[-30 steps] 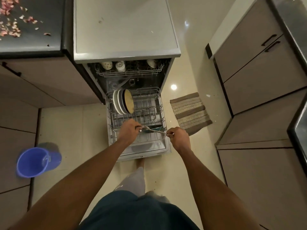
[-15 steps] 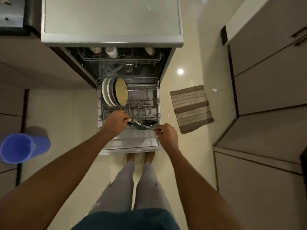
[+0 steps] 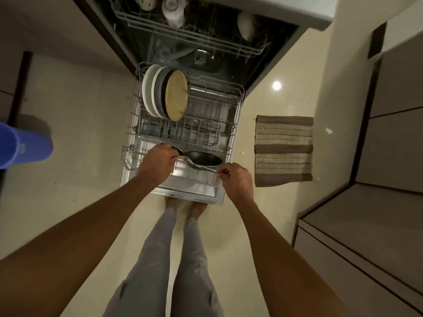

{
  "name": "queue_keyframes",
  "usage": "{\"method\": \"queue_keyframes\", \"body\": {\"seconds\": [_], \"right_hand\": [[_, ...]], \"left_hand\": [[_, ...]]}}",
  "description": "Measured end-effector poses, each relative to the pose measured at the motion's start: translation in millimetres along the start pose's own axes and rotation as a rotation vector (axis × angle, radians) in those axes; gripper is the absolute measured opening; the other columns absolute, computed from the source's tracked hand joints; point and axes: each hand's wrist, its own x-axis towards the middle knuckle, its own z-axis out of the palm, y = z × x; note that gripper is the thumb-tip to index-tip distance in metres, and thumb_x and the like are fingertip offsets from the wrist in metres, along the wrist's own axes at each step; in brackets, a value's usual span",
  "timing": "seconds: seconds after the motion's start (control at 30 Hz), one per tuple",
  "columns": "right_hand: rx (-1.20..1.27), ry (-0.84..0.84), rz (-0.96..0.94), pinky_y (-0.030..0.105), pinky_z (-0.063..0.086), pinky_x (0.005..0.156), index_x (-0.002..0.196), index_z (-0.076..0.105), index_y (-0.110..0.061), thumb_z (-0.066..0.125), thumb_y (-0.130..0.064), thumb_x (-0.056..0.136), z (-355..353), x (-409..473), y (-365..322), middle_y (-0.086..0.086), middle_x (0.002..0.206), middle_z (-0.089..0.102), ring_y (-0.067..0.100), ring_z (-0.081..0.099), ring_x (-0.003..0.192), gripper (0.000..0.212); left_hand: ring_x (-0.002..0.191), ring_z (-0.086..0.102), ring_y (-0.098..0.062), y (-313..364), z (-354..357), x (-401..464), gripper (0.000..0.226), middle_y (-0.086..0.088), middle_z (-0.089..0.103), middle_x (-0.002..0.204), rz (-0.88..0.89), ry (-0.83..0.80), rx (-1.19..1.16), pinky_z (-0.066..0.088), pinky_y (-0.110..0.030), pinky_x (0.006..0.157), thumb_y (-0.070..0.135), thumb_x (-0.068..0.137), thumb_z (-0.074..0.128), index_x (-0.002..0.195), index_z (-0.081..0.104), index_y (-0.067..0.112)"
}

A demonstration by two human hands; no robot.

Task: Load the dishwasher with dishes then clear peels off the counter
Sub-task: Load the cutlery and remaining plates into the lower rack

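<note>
The dishwasher's lower rack [image 3: 238, 104] is pulled out over the open door. Several plates [image 3: 167, 94] stand on edge at its back left. A dark bowl [image 3: 202, 159] sits at the rack's front. My left hand [image 3: 158, 163] grips the head end of the metal cutlery [image 3: 194, 165] that lies across the bowl. My right hand [image 3: 235, 178] pinches the handle end of the same cutlery. Cups [image 3: 172, 10] sit in the upper rack [image 3: 190, 30].
A blue bucket [image 3: 20, 145] stands on the floor at the left. A striped mat [image 3: 283, 149] lies to the right of the dishwasher door. Cabinet fronts [image 3: 393, 124] line the right side. My feet [image 3: 185, 207] stand at the door's front edge.
The camera has tilted down and closer to the rack. Both hands have stayed at the rack's front with the cutlery held over the dark bowl.
</note>
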Motion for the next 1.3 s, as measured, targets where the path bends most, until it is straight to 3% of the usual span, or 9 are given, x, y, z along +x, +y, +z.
{"method": "queue_keyframes", "body": {"seconds": [0.3, 0.53, 0.7, 0.8, 1.0, 1.2, 1.3], "right_hand": [[-0.200, 0.025, -0.099, 0.010, 0.032, 0.061, 0.103, 0.075, -0.022, 0.066, -0.020, 0.098, 34.6, 108.4, 40.0, -0.006, 0.098, 0.069, 0.004, 0.056, 0.077, 0.011], [-0.319, 0.016, -0.192, 0.035, 0.059, 0.074, 0.107, 0.075, -0.023, 0.061, -0.025, 0.101, 86.6, 192.7, 64.5, 0.000, 0.102, 0.075, 0.020, 0.069, 0.082, 0.016], [-0.470, -0.013, -0.271, 0.037, 0.061, 0.069, 0.110, 0.068, -0.019, 0.060, -0.022, 0.101, 110.5, 234.0, 74.5, 0.003, 0.098, 0.074, 0.022, 0.072, 0.076, 0.012], [-0.528, -0.027, -0.240, 0.037, 0.061, 0.069, 0.108, 0.067, -0.020, 0.056, -0.023, 0.104, 116.6, 266.3, 77.5, 0.002, 0.092, 0.071, 0.019, 0.069, 0.073, 0.012], [-0.529, 0.054, -0.254, 0.035, 0.059, 0.067, 0.106, 0.070, -0.018, 0.057, -0.023, 0.103, 130.3, 314.1, 79.2, 0.003, 0.089, 0.072, 0.020, 0.069, 0.072, 0.015], [-0.588, 0.023, -0.226, 0.031, 0.054, 0.061, 0.110, 0.068, -0.016, 0.057, -0.021, 0.104, 146.8, 330.7, 85.7, 0.004, 0.088, 0.069, 0.019, 0.065, 0.070, 0.014], [-0.590, 0.022, -0.225, 0.033, 0.055, 0.060, 0.109, 0.066, -0.013, 0.055, -0.020, 0.105, 152.8, 333.5, 90.8, 0.005, 0.089, 0.067, 0.019, 0.064, 0.069, 0.014]], "left_hand": [[0.090, 0.064, -0.031, -43.4, 76.4, 79.3, 0.031, -0.009, 0.064, 0.105, 0.025, -0.095, 0.143, 0.056, -0.041, 0.079, 0.002, 0.080, 0.070, 0.110, 0.069, 0.010], [0.103, 0.059, -0.035, -87.7, 135.0, 136.6, 0.024, -0.012, 0.059, 0.109, 0.054, -0.161, 0.272, 0.049, -0.046, 0.089, 0.006, 0.074, 0.074, 0.097, 0.068, 0.004], [0.095, 0.063, -0.038, -110.5, 168.0, 175.0, 0.041, -0.014, 0.068, 0.100, 0.121, -0.114, 0.381, 0.053, -0.045, 0.080, -0.004, 0.064, 0.073, 0.103, 0.067, 0.004], [0.090, 0.064, -0.039, -124.4, 183.6, 198.0, 0.031, -0.015, 0.067, 0.092, 0.163, -0.090, 0.422, 0.052, -0.046, 0.077, -0.005, 0.063, 0.070, 0.094, 0.068, 0.003], [0.102, 0.062, -0.042, -142.1, 204.6, 230.3, 0.033, -0.020, 0.064, 0.114, 0.013, -0.132, 0.429, 0.052, -0.049, 0.080, -0.005, 0.076, 0.068, 0.108, 0.067, 0.002], [0.095, 0.065, -0.045, -152.1, 220.6, 241.1, 0.032, -0.025, 0.062, 0.114, 0.020, -0.139, 0.438, 0.055, -0.052, 0.073, -0.009, 0.075, 0.066, 0.106, 0.067, -0.002], [0.103, 0.064, -0.043, -153.5, 226.8, 247.8, 0.039, -0.021, 0.059, 0.125, 0.005, -0.155, 0.424, 0.055, -0.049, 0.076, -0.006, 0.080, 0.067, 0.119, 0.065, 0.002]]}}
